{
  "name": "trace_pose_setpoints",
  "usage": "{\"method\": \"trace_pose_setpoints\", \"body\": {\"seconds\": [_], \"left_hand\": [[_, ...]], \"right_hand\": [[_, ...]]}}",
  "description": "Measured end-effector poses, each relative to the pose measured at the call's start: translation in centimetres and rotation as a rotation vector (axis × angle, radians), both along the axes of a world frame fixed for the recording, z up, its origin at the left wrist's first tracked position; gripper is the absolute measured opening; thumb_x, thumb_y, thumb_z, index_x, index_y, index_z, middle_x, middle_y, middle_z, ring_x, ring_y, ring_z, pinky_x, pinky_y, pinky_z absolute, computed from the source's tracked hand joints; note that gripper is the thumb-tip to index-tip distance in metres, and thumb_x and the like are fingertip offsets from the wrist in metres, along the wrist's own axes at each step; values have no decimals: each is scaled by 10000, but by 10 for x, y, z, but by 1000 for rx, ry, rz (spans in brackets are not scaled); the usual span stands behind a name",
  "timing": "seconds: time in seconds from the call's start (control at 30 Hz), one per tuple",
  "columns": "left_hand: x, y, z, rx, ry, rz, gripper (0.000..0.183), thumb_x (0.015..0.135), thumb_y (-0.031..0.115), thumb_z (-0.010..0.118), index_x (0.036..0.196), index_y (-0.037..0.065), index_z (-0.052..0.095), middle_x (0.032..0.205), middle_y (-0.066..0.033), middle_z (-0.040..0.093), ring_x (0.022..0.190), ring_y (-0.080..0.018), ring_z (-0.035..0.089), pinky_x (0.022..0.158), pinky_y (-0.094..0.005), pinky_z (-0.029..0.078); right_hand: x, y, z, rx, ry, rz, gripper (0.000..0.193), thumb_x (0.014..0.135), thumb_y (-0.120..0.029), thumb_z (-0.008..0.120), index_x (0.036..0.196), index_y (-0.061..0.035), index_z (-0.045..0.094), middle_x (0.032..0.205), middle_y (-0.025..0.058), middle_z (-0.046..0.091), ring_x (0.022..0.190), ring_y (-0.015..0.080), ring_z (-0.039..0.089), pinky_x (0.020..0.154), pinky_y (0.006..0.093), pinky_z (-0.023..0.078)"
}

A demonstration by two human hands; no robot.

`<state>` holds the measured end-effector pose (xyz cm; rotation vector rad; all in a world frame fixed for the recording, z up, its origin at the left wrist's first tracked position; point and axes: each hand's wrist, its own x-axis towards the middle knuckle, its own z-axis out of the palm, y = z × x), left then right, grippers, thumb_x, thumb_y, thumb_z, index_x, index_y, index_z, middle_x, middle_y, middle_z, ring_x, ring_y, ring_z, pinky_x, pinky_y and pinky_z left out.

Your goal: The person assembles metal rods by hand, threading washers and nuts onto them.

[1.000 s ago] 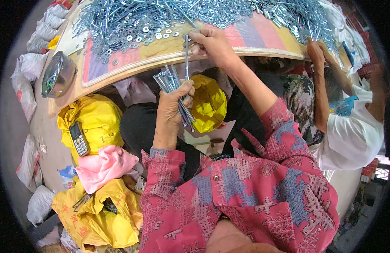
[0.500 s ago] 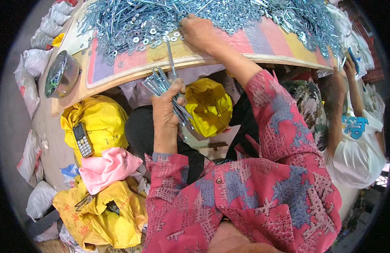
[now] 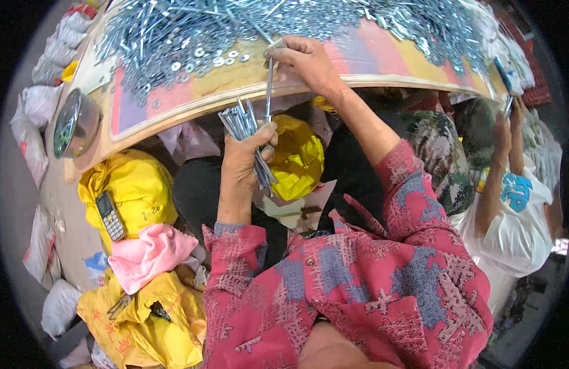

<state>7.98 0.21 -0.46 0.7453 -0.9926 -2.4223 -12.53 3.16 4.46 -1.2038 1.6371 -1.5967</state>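
Observation:
My left hand is closed around a bundle of long metal bolts, their ends fanned out above and below the fist. One long bolt rises from its thumb toward the table edge, with a wider collar near the thumb. At that bolt's upper end, my right hand pinches a small flat piece that looks like a washer; the fingers partly cover it. Just beyond lies a heap of loose washers and long bolts on the striped table cover.
A metal bowl stands at the table's left corner. Below are an open yellow bag, a full yellow sack with a phone, and a pink cloth. At right, a co-worker's hands hold a metal piece.
My right hand has come away from the heap to the tip of the upright bolt. That bolt stands straighter, and my left hand still grips the bundle.

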Motion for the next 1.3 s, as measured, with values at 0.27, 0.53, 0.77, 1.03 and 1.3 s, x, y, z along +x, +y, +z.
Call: {"method": "trace_pose_setpoints", "body": {"seconds": [0.27, 0.53, 0.77, 1.03, 1.3], "left_hand": [[-25, 9, -17, 178, 155, -192, 270, 820, 104, 693, 1012, -49, 581, 757, -61, 592, 458, -72, 463, 441, -203, 368], [-36, 17, -9, 104, 91, -104, 225, 812, 108, 715, 950, -35, 612, 722, -63, 598, 451, -75, 467, 421, -190, 366], [-46, 22, -6, -200, -64, 71, 197, 795, 78, 731, 930, -24, 631, 725, -74, 631, 462, -88, 514, 404, -191, 390], [-44, 25, 2, -65, -4, 39, 207, 783, 94, 745, 914, -19, 633, 752, -87, 644, 462, -98, 508, 421, -226, 415], [-38, 22, -7, -32, 4, 20, 204, 735, 28, 753, 881, -28, 622, 706, -104, 639, 452, -115, 528, 419, -203, 420]], "right_hand": [[-5, 27, -7, -13, 6, -134, 207, 897, -178, 609, 929, 21, 653, 737, 23, 626, 578, 83, 590, 537, 228, 477], [-1, 39, -3, -88, -50, -101, 210, 909, -180, 632, 1069, -48, 665, 758, -14, 627, 606, 38, 552, 535, 185, 419], [35, 68, -12, 64, 97, -102, 637, 813, -75, 601, 1400, -66, 353, 869, 128, 674, 774, 174, 643, 730, 348, 532], [-122, 79, -5, -57, 631, -577, 246, 906, -264, 627, 959, -31, 682, 747, 12, 626, 666, 81, 575, 576, 238, 452], [-165, 30, -35, 336, 962, -719, 335, 804, -313, 610, 838, 15, 672, 799, 255, 638, 792, 421, 621, 723, 491, 482]]}}
